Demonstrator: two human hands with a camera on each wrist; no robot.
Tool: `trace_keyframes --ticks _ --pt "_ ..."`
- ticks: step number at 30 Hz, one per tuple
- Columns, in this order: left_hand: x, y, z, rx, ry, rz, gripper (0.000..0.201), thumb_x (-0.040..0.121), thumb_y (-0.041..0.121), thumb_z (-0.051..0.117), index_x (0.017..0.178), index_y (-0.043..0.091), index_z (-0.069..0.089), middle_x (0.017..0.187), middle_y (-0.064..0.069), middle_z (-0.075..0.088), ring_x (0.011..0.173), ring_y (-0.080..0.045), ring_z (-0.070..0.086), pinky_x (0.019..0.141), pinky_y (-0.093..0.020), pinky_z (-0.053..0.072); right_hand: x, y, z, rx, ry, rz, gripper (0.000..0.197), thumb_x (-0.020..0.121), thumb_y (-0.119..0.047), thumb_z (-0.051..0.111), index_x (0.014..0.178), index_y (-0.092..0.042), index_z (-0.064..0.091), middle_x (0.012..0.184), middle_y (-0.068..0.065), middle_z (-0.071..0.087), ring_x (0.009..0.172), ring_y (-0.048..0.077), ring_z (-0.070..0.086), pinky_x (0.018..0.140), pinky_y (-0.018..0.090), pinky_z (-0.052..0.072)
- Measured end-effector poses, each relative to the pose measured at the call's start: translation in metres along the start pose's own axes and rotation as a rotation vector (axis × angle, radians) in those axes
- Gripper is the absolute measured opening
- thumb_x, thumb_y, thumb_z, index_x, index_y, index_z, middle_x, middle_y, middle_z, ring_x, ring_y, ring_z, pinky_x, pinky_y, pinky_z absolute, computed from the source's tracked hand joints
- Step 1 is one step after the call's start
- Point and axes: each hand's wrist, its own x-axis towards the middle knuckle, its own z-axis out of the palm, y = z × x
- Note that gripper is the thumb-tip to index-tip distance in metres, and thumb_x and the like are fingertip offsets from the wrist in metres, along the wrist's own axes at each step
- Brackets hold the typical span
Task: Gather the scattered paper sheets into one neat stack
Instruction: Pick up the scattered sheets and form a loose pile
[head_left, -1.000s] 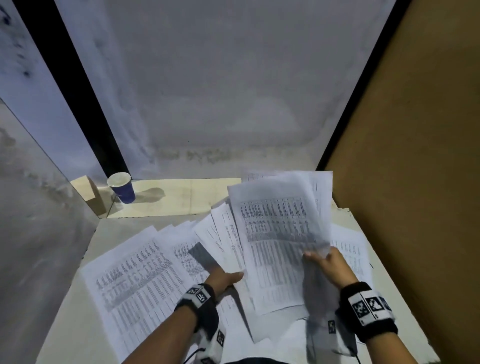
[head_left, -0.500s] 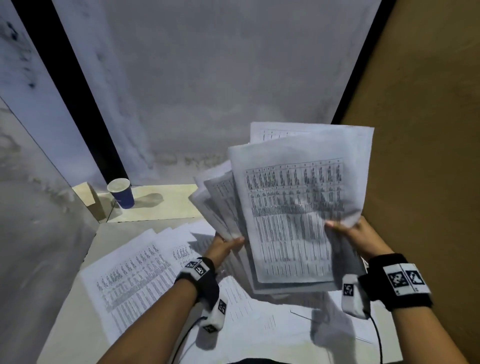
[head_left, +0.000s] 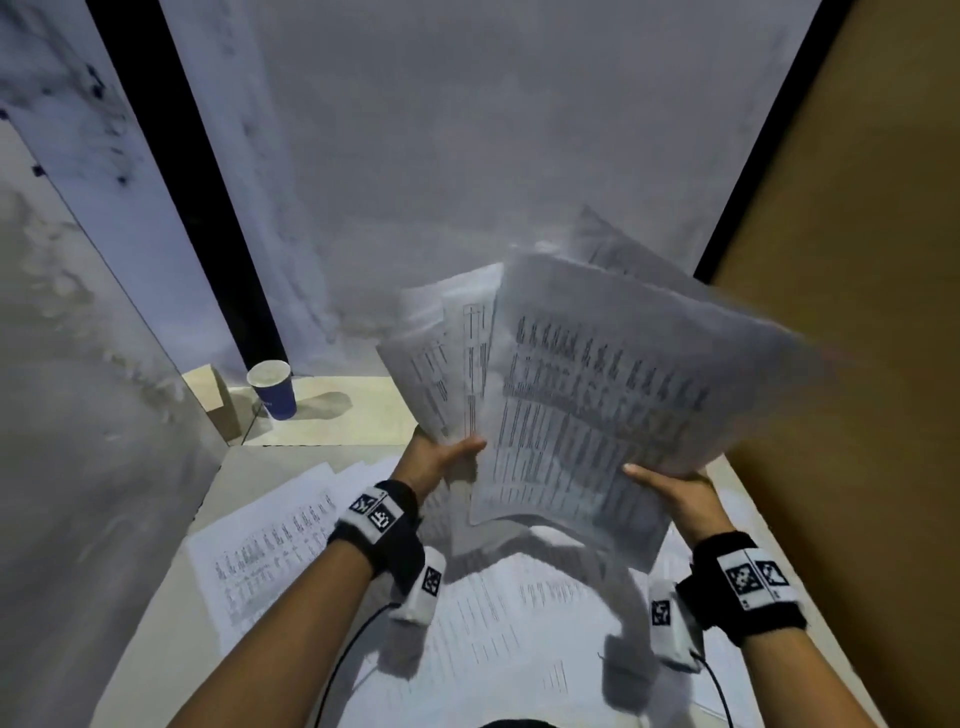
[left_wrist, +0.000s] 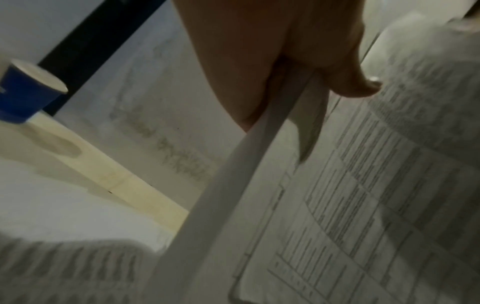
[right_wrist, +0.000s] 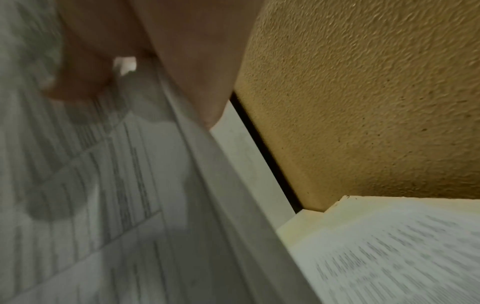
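A fanned bundle of sheets (head_left: 597, 415), edges uneven, is held up above the table (head_left: 249, 483). The left hand (head_left: 436, 460) pinches its lower left edge; the right hand (head_left: 675, 493) grips its lower right. More sheets (head_left: 270, 556) lie on the table below. A blue cup (head_left: 272, 389) stands at the table's far left, well apart.

held sheets (head_left: 597, 415): printed tables in rows and columns, too blurred to read
sheets on the table (head_left: 270, 556): the same kind of printed rows, near left and near centre, no word or number legible
blue cup (head_left: 274, 389): far left, a small pale mark on its side, unreadable
wristbands (head_left: 376, 514): black-and-white square code markers on both wrists, patterns only, no letters
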Motion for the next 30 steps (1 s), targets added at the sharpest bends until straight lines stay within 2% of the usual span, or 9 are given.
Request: trace_keyframes --ticks 3,6,10,14,17,20,22,24,30 --pt "-0.006 -0.008 -0.015 0.082 0.001 -0.102 0.076 0.027 0.046 0.089 0.093 0.020 0.060 0.089 0.000 0.071 0.084 -0.019 0.067 0.073 -0.039 0.057 -0.002 0.018 0.009 -0.033 -0.079 0.074 0.041 0.065 0.015 0.071 0.101 -0.004 0.062 0.083 -0.008 0.070 0.081 0.008 0.065 0.083 0.024 0.054" --pt "-0.015 -0.022 -0.018 0.078 -0.065 -0.193 0.082 0.023 0.049 0.089 0.093 0.017 0.061 0.086 -0.001 0.071 0.080 -0.019 0.068 0.061 -0.031 0.057 -0.007 0.040 0.015 -0.027 -0.148 0.120 0.063 0.055 0.012 0.076 0.113 0.007 0.053 0.085 -0.003 0.066 0.065 -0.005 0.067 0.062 0.011 0.054" --pt "-0.017 -0.026 -0.015 0.070 -0.059 -0.278 0.054 0.064 0.018 0.080 0.110 0.004 0.056 0.096 -0.009 0.065 0.097 -0.025 0.063 0.071 -0.028 0.053 -0.011 0.043 0.020 -0.031 -0.110 0.152 0.033 0.071 0.017 0.065 0.098 0.005 0.052 0.072 0.009 0.067 0.051 0.004 0.066 0.043 0.010 0.048" --pt "-0.002 0.001 -0.020 0.101 -0.081 -0.179 0.075 0.033 0.047 0.088 0.096 0.015 0.062 0.083 0.001 0.075 0.074 -0.008 0.069 0.066 -0.026 0.056 0.002 0.028 0.015 0.035 -0.048 0.100 0.040 0.064 0.008 0.076 0.100 0.003 0.059 0.069 -0.011 0.072 0.069 0.005 0.068 0.053 0.006 0.049" --pt "0.009 0.008 -0.028 0.099 -0.118 -0.155 0.080 0.023 0.049 0.089 0.094 0.021 0.064 0.085 0.009 0.076 0.084 -0.011 0.069 0.083 -0.034 0.055 0.009 0.021 0.013 0.078 -0.080 0.105 0.078 0.025 -0.032 0.093 0.093 -0.006 0.065 0.073 -0.018 0.072 0.070 -0.003 0.066 0.058 0.006 0.051" --pt "0.008 0.000 -0.031 0.173 -0.206 -0.266 0.076 0.023 0.046 0.091 0.092 0.023 0.068 0.091 0.006 0.075 0.093 -0.016 0.068 0.097 -0.044 0.046 0.012 0.025 0.014 0.106 -0.100 0.112 0.077 0.045 -0.022 0.090 0.112 -0.003 0.059 0.085 -0.010 0.071 0.075 -0.001 0.066 0.061 0.006 0.052" --pt "0.003 -0.007 -0.028 0.238 -0.244 -0.317 0.080 0.027 0.045 0.090 0.100 0.024 0.066 0.105 -0.001 0.072 0.106 -0.023 0.063 0.103 -0.050 0.042 0.012 0.024 0.016 0.056 -0.149 0.079 0.088 0.026 -0.037 0.092 0.104 -0.009 0.062 0.079 -0.013 0.075 0.076 -0.001 0.069 0.063 0.009 0.053" --pt "-0.003 -0.011 -0.025 0.272 -0.249 -0.339 0.084 0.030 0.047 0.089 0.106 0.025 0.063 0.116 -0.006 0.067 0.114 -0.026 0.058 0.104 -0.053 0.040 0.015 0.024 0.017 0.026 -0.162 0.072 0.077 0.032 -0.024 0.089 0.102 -0.011 0.061 0.084 -0.010 0.073 0.084 0.009 0.067 0.064 0.012 0.054" --pt "-0.007 -0.011 -0.016 0.247 -0.205 -0.348 0.084 0.029 0.045 0.090 0.105 0.027 0.061 0.110 -0.002 0.068 0.111 -0.023 0.059 0.102 -0.052 0.042 0.019 0.026 0.020 0.030 -0.190 0.023 0.072 0.025 -0.028 0.092 0.090 -0.019 0.062 0.084 -0.007 0.072 0.080 0.008 0.067 0.067 0.016 0.056"
